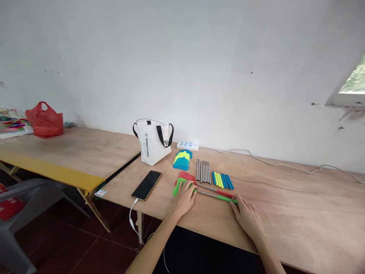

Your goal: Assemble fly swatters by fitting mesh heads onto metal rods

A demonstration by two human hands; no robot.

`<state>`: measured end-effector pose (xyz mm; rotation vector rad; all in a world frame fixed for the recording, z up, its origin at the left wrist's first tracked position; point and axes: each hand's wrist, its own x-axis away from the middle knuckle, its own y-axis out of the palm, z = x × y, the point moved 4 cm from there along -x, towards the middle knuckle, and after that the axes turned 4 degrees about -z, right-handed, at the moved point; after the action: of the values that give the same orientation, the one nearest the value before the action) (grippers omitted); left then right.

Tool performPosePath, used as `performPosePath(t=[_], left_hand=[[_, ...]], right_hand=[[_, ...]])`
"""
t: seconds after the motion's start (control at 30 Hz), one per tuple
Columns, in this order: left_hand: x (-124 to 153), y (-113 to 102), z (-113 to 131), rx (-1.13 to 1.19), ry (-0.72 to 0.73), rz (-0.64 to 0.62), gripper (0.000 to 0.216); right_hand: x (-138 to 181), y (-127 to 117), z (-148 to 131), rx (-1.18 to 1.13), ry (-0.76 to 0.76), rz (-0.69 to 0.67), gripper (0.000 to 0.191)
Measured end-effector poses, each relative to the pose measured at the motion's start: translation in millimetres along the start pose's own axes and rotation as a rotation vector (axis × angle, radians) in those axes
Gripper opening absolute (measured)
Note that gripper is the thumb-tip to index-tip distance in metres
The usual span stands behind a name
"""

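Note:
A green fly swatter (209, 194) lies across the table near its front edge, its perforated plastic head to the left and its green grip to the right. My left hand (184, 197) is closed over the part where the head meets the metal rod. At the other end, my right hand (246, 213) has thumb and fingers around the tip of the green grip. Just behind it lies a red fly swatter (219, 191), its head partly covered by the green one. Farther back are loose blue and yellow swatter heads (181, 163), several metal tubes (205, 172) and several blue and yellow grips (222, 180).
A black phone (146, 185) with a white cable lies on the table (285, 205) at left. Behind it stand a white tote bag (154, 144) and a white power strip (187, 145). A red plastic bag (45, 120) sits on the neighbouring table, with a grey chair (34, 205) below.

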<state>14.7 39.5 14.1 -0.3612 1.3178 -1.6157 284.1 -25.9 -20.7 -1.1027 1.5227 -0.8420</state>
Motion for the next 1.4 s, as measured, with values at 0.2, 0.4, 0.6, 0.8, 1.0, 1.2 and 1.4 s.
performPosePath(t=[0.2, 0.4, 0.6, 0.8, 1.0, 1.2, 1.4], left_hand=[[1, 1, 0, -0.006, 0.006, -0.018, 0.023], [1, 3, -1, -0.017, 0.017, -0.026, 0.022], [0, 2, -1, -0.035, 0.019, -0.019, 0.021], [0, -1, -1, 0.016, 0.015, -0.013, 0.020], [-3, -5, -8, 0.125, 0.005, 0.040, 0.021], [-1, -13, -49, 0.088, -0.094, -0.032, 0.045], [4, -10, -72, -0.087, -0.140, -0.082, 0.067]], right_hand=[[0, -2, -1, 0.003, 0.016, -0.015, 0.030], [1, -4, -2, 0.022, 0.021, -0.028, 0.029], [-1, -3, -2, 0.002, 0.019, -0.026, 0.030], [0, -3, -1, 0.017, 0.025, -0.040, 0.031], [0, -4, -1, 0.006, 0.033, -0.026, 0.030], [-1, -1, 1, -0.033, 0.029, -0.022, 0.031], [0, -2, 2, 0.008, -0.005, 0.066, 0.034]])
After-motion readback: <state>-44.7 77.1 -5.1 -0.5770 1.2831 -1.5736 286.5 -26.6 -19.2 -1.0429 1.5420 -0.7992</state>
